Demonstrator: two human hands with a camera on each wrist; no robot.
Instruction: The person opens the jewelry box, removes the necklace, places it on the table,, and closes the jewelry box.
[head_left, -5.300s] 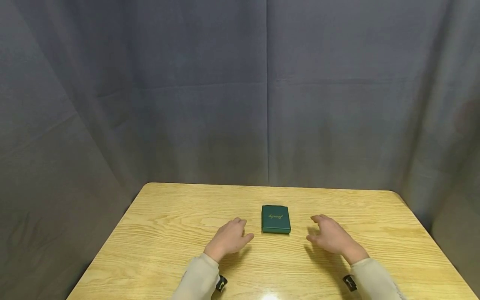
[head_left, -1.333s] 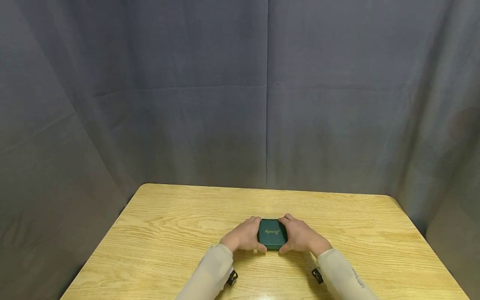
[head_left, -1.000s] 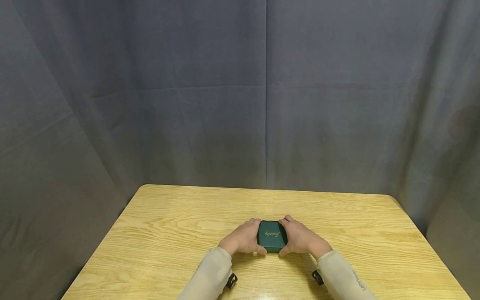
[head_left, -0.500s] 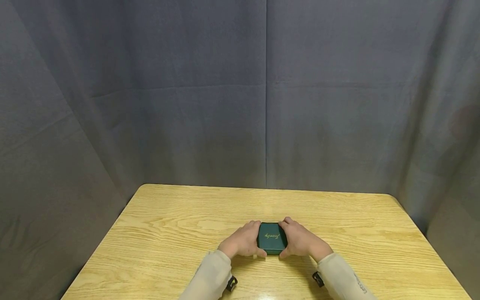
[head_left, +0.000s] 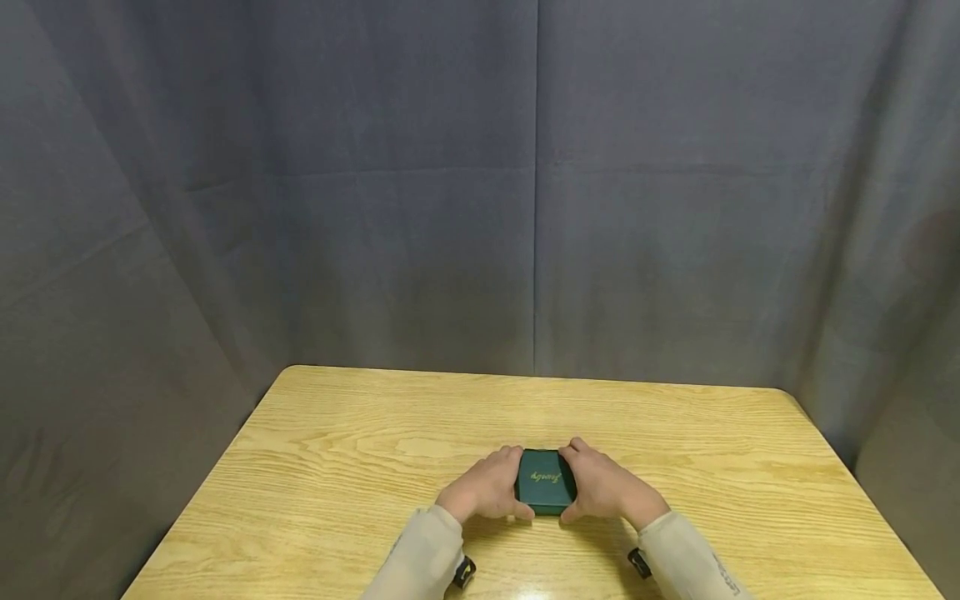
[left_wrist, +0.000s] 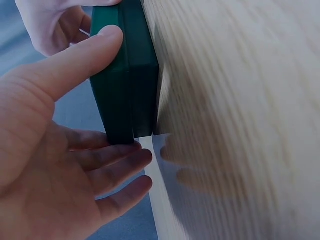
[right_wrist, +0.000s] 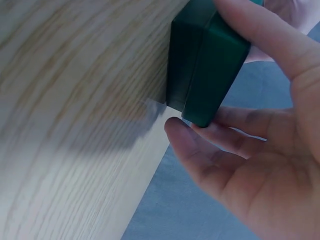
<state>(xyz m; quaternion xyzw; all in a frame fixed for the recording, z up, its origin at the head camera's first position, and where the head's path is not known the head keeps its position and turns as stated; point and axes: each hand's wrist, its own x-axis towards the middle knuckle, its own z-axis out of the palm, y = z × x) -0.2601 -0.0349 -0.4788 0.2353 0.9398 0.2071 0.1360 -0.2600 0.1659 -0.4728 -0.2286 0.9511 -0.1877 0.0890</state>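
Observation:
A dark green jewelry box (head_left: 545,492) with gold lettering sits between both hands, its lid down. The letters appear upside down in the head view. My left hand (head_left: 486,488) grips the box's left side, thumb along the near face and fingers around the far corner. From the opposite side my right hand (head_left: 604,488) holds it in much the same way. In the left wrist view the thumb (left_wrist: 107,45) presses the lid part of the box (left_wrist: 142,70), and a seam separates lid from base. The right wrist view shows the box's underside (right_wrist: 172,102) at or just above the tabletop.
A light wood-grain table (head_left: 360,467) with rounded far corners lies under the hands. Grey curtains (head_left: 420,250) hang behind it and along both sides. Black wrist straps (head_left: 464,572) show under the beige sleeves (head_left: 420,550).
Some seconds ago both hands were apart from the box, open on either side. They now hold it, and box and hands have shifted slightly toward the person during the last second.

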